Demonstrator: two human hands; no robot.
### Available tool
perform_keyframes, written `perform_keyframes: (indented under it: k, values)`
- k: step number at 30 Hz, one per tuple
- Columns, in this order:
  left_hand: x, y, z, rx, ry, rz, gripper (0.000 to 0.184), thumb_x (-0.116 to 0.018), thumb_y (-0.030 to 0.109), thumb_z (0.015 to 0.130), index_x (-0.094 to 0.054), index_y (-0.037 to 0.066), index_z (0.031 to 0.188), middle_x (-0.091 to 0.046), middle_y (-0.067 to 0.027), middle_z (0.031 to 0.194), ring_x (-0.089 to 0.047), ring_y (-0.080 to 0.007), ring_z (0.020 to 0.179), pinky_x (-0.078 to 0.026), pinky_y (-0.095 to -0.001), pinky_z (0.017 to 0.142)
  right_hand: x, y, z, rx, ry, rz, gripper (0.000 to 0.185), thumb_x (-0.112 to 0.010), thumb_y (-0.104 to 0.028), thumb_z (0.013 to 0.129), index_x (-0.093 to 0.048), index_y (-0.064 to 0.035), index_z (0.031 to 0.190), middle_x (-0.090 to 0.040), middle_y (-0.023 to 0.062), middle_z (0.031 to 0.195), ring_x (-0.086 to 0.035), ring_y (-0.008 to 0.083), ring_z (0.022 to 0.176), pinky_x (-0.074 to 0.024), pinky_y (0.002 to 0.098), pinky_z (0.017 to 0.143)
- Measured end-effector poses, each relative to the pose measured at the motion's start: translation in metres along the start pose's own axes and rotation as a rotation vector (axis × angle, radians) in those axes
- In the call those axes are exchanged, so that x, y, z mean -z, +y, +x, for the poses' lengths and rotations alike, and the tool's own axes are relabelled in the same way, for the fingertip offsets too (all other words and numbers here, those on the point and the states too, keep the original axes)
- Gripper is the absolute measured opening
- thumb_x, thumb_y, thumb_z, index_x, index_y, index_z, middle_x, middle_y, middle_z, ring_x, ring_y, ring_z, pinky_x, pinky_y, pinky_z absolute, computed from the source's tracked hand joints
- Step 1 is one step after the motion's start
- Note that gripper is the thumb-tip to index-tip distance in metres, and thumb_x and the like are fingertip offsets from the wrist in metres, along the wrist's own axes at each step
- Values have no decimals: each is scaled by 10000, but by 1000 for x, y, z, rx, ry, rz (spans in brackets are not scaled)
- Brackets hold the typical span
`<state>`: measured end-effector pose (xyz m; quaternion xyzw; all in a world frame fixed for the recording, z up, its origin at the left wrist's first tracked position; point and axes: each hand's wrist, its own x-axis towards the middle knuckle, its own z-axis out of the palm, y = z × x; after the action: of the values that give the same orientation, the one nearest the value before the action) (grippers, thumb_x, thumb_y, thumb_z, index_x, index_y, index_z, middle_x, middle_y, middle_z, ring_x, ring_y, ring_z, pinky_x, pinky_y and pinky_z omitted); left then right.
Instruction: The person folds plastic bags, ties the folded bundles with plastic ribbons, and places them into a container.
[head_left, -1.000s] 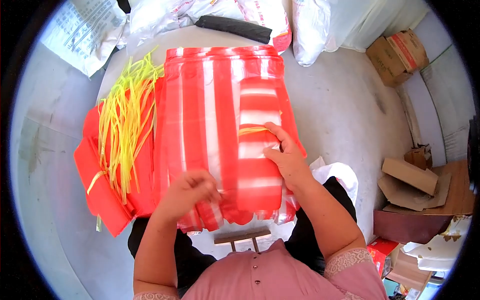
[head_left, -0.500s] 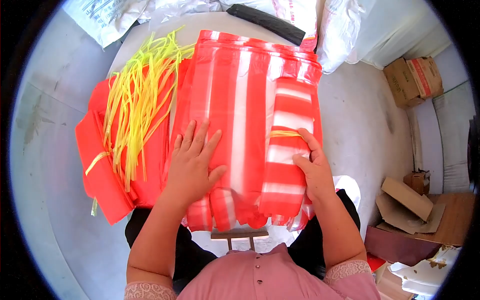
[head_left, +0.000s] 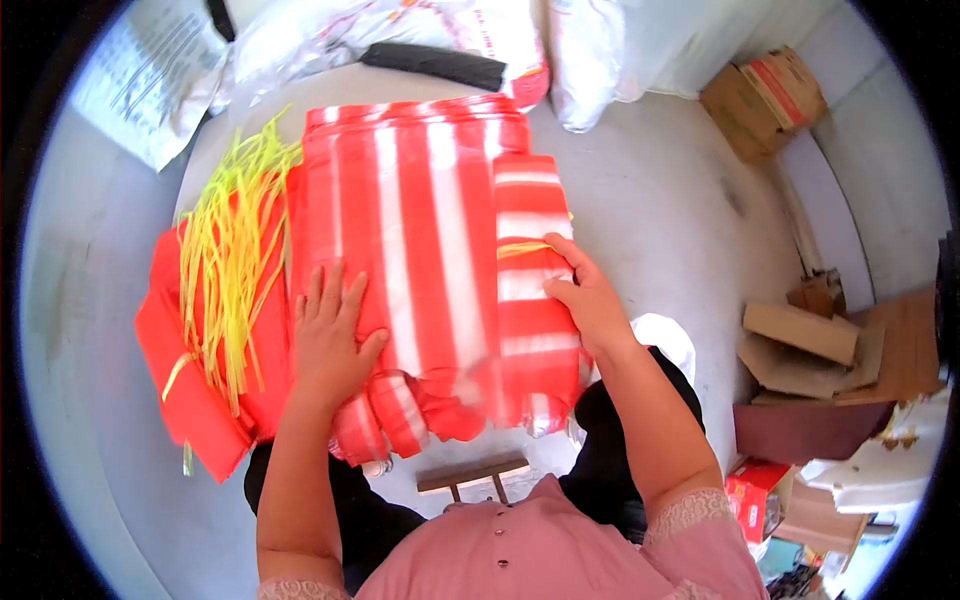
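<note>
A stack of red-and-white striped plastic bags (head_left: 420, 220) lies in front of me. My left hand (head_left: 335, 350) rests flat on its left part, fingers spread. Along the right edge sits a folded bundle of striped bags (head_left: 532, 325), bound around its middle by a thin yellow tie (head_left: 518, 249). My right hand (head_left: 592, 308) grips this bundle from the right, with thumb and forefinger near the tie. Left of the stack, loose yellow strips (head_left: 230, 270) are draped over plain red plastic, where a folded red bundle (head_left: 198, 415) also has a yellow tie.
A long black object (head_left: 433, 66) lies at the table's far edge (head_left: 300, 90), before white sacks (head_left: 585, 60). Cardboard boxes stand at the right, one closed (head_left: 765, 100) and one open (head_left: 800, 350). A small wooden stool (head_left: 473, 475) is between my legs.
The tied bundle has shifted right relative to the stack, with my right hand on it, and now overhangs the stack's right edge. My left hand stays flat on the stack. The camera view has shifted.
</note>
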<state>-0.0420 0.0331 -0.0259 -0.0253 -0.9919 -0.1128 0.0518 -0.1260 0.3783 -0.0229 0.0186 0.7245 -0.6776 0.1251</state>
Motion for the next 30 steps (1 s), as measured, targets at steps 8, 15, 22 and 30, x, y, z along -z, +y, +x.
perform_keyframes:
  k: [8,15,22,30]
  values:
    - [-13,-9,-1,-80,51,49,765,-698,254,904,-422,138,1607,-254,-121,1737,-210,-371,1604,-204,-572,1275,169,-52,-31,187,354,60,643,-633,-75,935,-488,-81,1561,-638,111,1308,-631,200,1087,-538,339,957]
    - [-26,-22,3,-101,57,95,766,-663,207,917,-383,141,1627,-255,-125,1735,-196,-384,1605,-198,-563,1282,287,-13,-165,104,382,-85,618,-615,-26,900,-523,14,1510,-623,92,1350,-599,162,1175,-492,320,1036]
    - [-23,-18,3,-137,32,48,744,-601,176,956,-332,123,1647,-234,-138,1741,-184,-411,1601,-182,-542,1292,293,188,-268,-516,312,-71,674,-618,-28,830,-574,-77,1501,-648,124,1338,-631,222,1192,-514,352,1056]
    - [-22,-20,5,-126,-9,105,719,-522,322,1007,-303,103,1656,-211,-142,1748,-162,-392,1610,-155,-534,1304,287,269,-253,-523,293,85,660,-611,-18,852,-567,-101,1505,-623,148,1373,-632,272,1211,-529,375,1057]
